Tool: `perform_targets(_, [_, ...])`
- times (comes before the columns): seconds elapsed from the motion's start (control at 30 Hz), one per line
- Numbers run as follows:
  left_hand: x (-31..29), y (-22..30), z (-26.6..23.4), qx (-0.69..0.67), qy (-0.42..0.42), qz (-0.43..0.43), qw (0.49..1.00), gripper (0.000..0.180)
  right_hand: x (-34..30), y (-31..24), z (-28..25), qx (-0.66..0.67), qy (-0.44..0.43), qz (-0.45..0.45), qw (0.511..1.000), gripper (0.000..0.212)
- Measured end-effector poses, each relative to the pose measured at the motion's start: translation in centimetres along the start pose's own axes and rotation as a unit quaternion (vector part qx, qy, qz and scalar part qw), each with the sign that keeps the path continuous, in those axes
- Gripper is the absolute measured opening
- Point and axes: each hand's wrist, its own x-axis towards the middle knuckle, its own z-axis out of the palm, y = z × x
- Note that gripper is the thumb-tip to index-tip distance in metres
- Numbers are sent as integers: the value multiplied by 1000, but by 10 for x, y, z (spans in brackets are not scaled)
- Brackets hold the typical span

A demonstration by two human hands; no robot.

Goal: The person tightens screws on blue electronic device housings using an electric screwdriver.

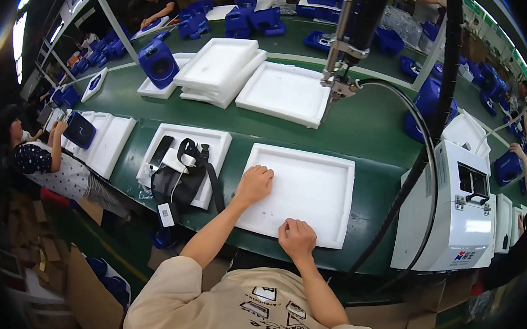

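Note:
A white foam tray (310, 189) lies on the green bench right in front of me. My left hand (254, 185) rests on its left part, fingers curled closed. Lower down, over the tray's near edge, my right hand (298, 237) is also closed, its fingers folded in. No object shows in either hand. Left of this tray, a second foam tray (221, 140) holds a black phone (161, 151), a dark mesh pouch (176, 184), a white device and a black strap with a buckle.
Stacked foam trays (218, 63) and a blue speaker-like housing (158, 63) stand across the bench. A screwdriver head (339, 84) hangs at centre right, its cable looping down past a white machine (450, 208). At left, a co-worker (50, 156) handles a blue panel (81, 130).

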Motion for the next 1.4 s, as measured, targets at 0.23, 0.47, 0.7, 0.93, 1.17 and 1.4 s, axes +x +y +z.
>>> perform_targets(0.23, [-3,2,-2,-15,13,1,1000,1,-4,-4,-1,-23,28,4,999,6])
perform_targets(0.47, [-5,-2,-2,-28,11,-11,999,3,-5,-9,-4,-32,12,26,999,2])
perform_targets(0.7, [-7,-3,-6,-31,14,-17,999,5,-4,-11,-6,-21,-18,26,999,4])
perform_targets(0.93, [-8,-4,-6,-37,16,-20,999,4,-4,-11,-3,-19,8,8,1000,3])
perform_targets(1.17, [-4,-3,-7,-38,16,-18,999,4,-3,-6,1,-31,25,-12,999,4])
perform_targets(1.4, [-7,-8,-6,-44,2,-28,999,4,-3,-6,5,-35,20,-23,999,4])
